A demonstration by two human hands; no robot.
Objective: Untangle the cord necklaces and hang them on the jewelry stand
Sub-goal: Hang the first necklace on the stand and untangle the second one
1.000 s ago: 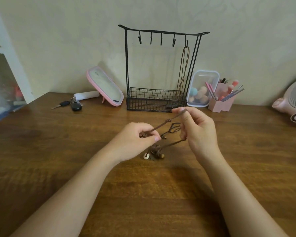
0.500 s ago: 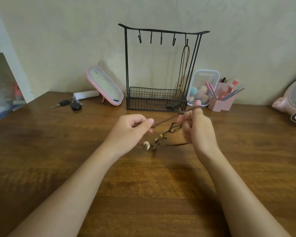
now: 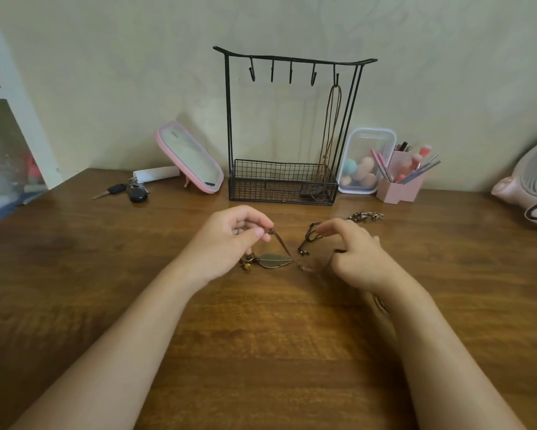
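Glossy wood table (image 3: 261, 352), metal stand (image 3: 228, 119)

My one view (head-worn, wide-angle) looks forward and down, close over the table (image 3: 112, 305), facing the wall (image 3: 137, 72).

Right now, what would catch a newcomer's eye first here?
Both hands mid-table: the left hand pinches a brown cord above a leaf pendant, and the right hand picks at a dark cord. Behind them, the black stand already holds one necklace on its rightmost hook.
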